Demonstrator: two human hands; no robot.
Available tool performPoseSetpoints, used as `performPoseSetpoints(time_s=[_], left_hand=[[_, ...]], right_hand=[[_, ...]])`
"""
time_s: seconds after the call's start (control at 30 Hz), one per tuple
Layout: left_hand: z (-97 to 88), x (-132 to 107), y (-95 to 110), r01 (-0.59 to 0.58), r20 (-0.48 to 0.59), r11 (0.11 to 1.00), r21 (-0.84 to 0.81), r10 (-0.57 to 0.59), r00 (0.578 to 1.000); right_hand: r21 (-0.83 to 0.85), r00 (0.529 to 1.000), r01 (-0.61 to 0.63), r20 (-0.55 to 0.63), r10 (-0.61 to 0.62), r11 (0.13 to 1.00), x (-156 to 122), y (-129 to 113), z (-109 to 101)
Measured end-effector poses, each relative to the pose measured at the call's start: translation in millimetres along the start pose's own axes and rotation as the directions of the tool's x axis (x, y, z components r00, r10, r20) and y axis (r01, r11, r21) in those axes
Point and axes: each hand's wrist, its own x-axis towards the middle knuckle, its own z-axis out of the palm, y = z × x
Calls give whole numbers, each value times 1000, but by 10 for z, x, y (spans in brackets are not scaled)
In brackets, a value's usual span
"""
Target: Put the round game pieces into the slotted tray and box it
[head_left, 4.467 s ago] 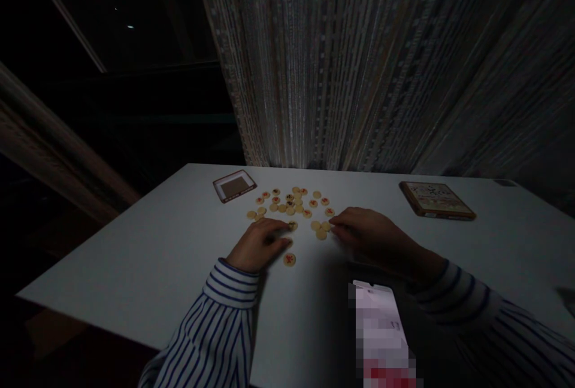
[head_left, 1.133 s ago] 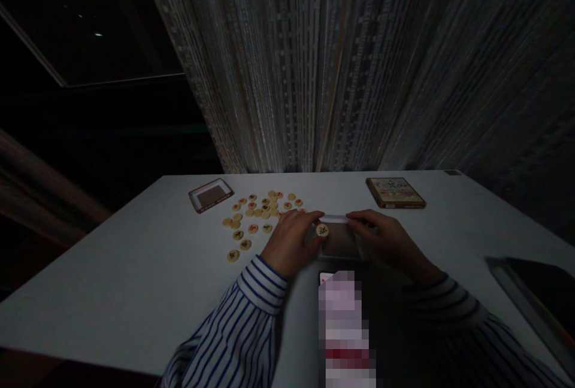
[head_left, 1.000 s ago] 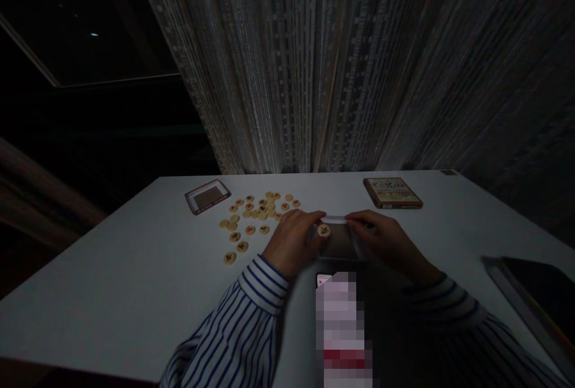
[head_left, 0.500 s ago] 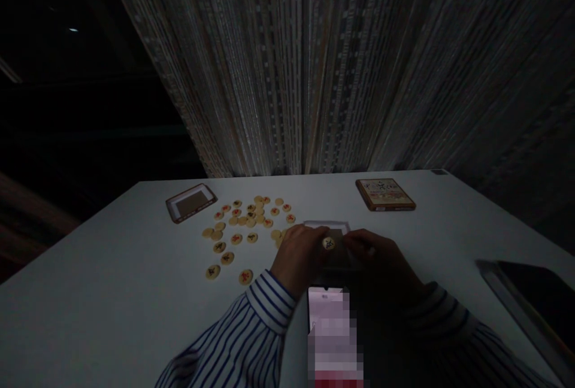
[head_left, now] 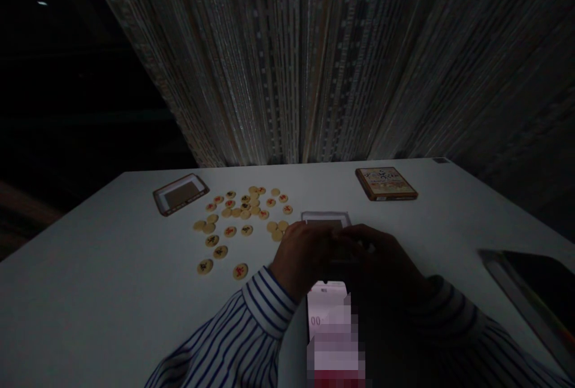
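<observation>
My left hand (head_left: 300, 253) and my right hand (head_left: 381, 256) meet over the near part of a small white-rimmed box tray (head_left: 326, 217) on the white table (head_left: 112, 292). Both hands have curled fingers. My right hand's fingers rest on the tray's near right side. Whatever my left hand's fingertips pinch is hidden in the dark. Several round tan game pieces (head_left: 242, 211) with red or black marks lie scattered left of the tray, the nearest just beside my left hand.
A second shallow tray (head_left: 181, 194) lies at the far left of the pieces. A brown printed box (head_left: 386, 182) sits at the far right. A lit phone (head_left: 330, 322) hangs at my chest. A dark flat object (head_left: 530, 292) lies at the right edge. A curtain hangs behind the table.
Earlier both hands were among the scattered pieces. Then my left hand held one round piece over the small tray, which my right hand steadied. Now that piece is out of sight beneath my closed hands.
</observation>
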Motion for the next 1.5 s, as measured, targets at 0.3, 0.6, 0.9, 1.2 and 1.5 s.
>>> performPoseSetpoints(time_s=[0.3,0.6,0.9,1.2,1.5], left_hand=[[58,-45,-46,-46,-58,997,-55,43,997],[130,-140,-75,110,-135,967,-228,-143,980],[104,-94,43,243,-55,804,-543,-322,945],[75,-65,41,283,7,730,-622,-356,934],[63,-71,27,204,-15,778,-594,-264,964]], right_hand=[[166,999,-29,-15,32,986,7,-25,5],[208,985,40,-174,-4,977,14,17,-21],[205,984,81,-170,-46,975,-6,-19,-14],[130,986,106,-142,-87,986,-3,-18,-21],[99,992,82,-100,-72,992,-15,-41,-51]])
